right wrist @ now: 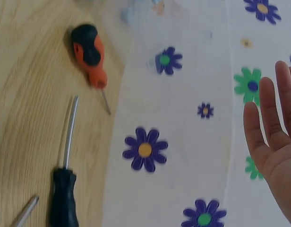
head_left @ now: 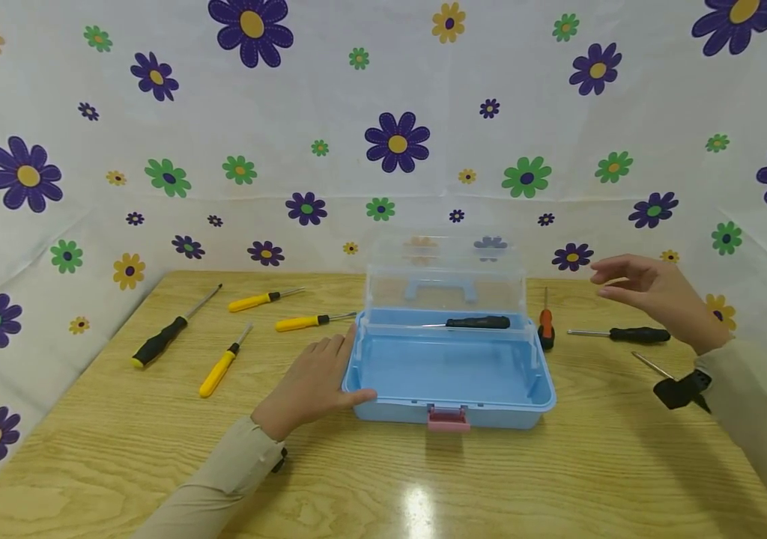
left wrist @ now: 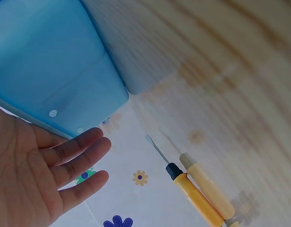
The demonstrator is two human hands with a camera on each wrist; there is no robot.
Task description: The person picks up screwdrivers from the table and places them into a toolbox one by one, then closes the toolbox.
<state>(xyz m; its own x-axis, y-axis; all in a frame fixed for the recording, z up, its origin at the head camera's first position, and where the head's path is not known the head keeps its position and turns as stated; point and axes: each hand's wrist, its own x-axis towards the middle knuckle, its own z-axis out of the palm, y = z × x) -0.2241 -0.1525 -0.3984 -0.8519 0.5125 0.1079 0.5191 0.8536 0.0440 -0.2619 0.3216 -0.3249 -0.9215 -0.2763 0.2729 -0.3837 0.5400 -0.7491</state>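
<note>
A light blue plastic toolbox [head_left: 451, 367] with its clear lid [head_left: 444, 292] raised stands on the table. My left hand [head_left: 316, 378] rests against its left wall, thumb over the front left rim; the left wrist view shows the fingers stretched out beside the blue wall [left wrist: 55, 66]. A black-handled screwdriver [head_left: 478, 323] lies along the back of the box. My right hand [head_left: 660, 292] is raised at the right with nothing in it. Nearest it are a black screwdriver [head_left: 640, 335] and a short orange and black screwdriver [head_left: 545, 326], both on the table.
Yellow-handled screwdrivers [head_left: 218, 372] and a long black one [head_left: 161, 340] with a yellow end lie left of the box. Another screwdriver's shaft [head_left: 652, 364] shows near my right wrist. A flowered cloth [head_left: 329, 90] hangs behind the wooden table [head_left: 491, 479]. A pink latch [head_left: 449, 421] sticks out in front.
</note>
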